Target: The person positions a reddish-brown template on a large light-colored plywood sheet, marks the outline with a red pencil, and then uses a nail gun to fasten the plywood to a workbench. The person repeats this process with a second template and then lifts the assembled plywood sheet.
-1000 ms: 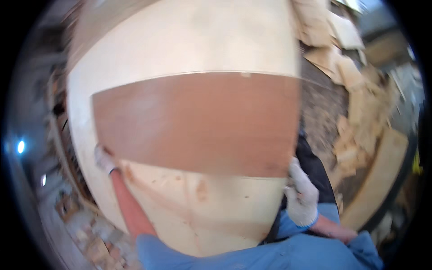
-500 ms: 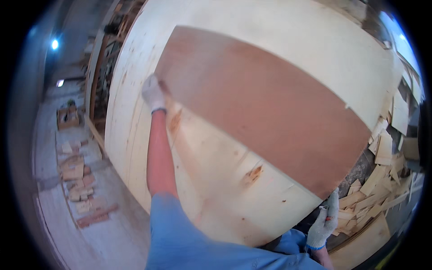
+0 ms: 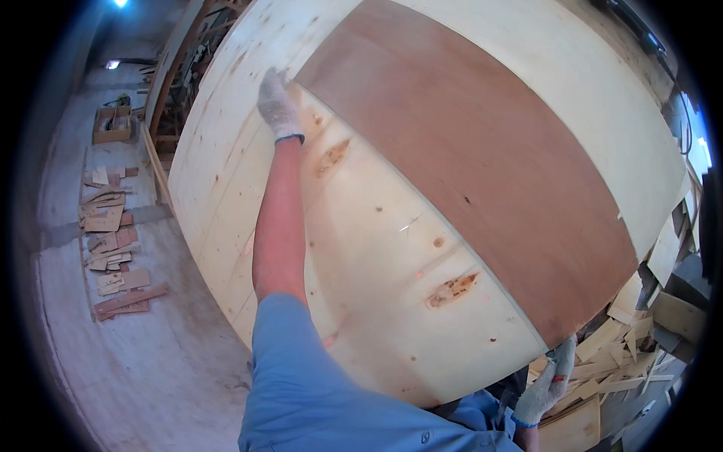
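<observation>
Both grips unclear: left hand (image 3: 279, 107) outstretched, right hand (image 3: 544, 386) low, at brown panel (image 3: 471, 166) edge.

You are in a woodworking shop, as shown by the broad pale wooden sheet (image 3: 369, 294), heaped wood scraps (image 3: 602, 365) and offcuts (image 3: 105, 217) along the floor (image 3: 184, 331).

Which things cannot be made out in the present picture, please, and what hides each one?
All in the head view:
- Left hand: palm hidden by the hand's own back.
- Right hand: its hold at the corner of the reddish-brown sheet is unclear; the sheet covers whatever lies beneath.
- Pale board: far end cut off by the top edge.
- Right forearm: cut off by the lower edge.
- Box: contents too small to identify.
</observation>
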Motion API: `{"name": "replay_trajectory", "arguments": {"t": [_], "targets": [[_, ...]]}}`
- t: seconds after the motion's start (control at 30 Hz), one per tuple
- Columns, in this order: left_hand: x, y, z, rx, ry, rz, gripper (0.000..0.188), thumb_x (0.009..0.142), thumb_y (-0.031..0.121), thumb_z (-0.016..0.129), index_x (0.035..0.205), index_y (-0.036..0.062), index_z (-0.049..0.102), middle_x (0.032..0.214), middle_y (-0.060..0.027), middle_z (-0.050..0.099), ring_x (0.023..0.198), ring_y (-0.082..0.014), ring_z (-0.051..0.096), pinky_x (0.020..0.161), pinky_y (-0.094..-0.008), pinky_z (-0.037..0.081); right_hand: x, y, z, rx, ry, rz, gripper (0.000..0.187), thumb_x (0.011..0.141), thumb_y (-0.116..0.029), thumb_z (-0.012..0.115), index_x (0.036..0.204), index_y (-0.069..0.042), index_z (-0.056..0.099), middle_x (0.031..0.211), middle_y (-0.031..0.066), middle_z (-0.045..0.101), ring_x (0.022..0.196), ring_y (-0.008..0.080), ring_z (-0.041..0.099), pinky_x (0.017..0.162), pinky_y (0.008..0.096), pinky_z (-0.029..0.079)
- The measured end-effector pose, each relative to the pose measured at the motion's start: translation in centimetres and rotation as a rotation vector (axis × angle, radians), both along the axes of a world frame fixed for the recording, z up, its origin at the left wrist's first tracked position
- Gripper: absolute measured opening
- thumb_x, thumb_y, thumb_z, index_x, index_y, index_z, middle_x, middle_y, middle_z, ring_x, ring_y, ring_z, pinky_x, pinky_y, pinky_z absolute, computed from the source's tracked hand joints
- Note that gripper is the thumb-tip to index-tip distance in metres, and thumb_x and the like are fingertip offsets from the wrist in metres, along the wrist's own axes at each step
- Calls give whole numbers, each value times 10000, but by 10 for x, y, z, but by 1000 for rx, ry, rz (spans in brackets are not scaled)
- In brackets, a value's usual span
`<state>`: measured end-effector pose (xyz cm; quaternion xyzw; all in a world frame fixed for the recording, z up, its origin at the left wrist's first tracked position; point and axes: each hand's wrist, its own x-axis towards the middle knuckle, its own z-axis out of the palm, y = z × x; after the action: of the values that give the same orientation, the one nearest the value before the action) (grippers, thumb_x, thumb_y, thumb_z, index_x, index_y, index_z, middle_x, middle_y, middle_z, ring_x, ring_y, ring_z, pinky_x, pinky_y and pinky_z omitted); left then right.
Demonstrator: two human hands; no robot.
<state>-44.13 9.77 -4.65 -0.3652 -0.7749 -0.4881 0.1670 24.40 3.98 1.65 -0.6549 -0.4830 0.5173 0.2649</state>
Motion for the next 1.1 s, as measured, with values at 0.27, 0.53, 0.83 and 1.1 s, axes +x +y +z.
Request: {"name": "replay_trajectory", "arguments": {"t": [0.27,0.53,0.83,1.1], "targets": [[-12,2,-14,-373,212,63,252,959,65,518,1154,58,677,1116,-134,713,1017,-299,685,874,-371,546,7,-7,-6,7,-15,-42,535,975,30,359,1510,38,383,1552,175,417,1418,267,420,1155,391,349],[6,2,1,-282,31,-37,301,963,100,547,1206,-41,655,1140,-175,696,1083,-268,665,980,-362,518,20,-9,-11,8,13,-7,561,931,113,331,1490,88,374,1548,218,412,1422,281,421,1163,383,328],[43,20,24,7,-456,-19,449,976,171,499,1268,-163,575,1232,-230,652,1160,-283,636,1034,-355,492,16,-5,-6,-25,68,21,569,937,94,307,1504,75,354,1569,188,388,1442,262,388,1184,382,288],[9,5,5,-163,-252,-77,405,984,172,510,1275,-90,613,1216,-190,677,1143,-283,647,1026,-366,503,9,0,3,-78,95,30,609,899,116,307,1504,71,361,1555,199,409,1436,268,404,1176,382,303]]}}
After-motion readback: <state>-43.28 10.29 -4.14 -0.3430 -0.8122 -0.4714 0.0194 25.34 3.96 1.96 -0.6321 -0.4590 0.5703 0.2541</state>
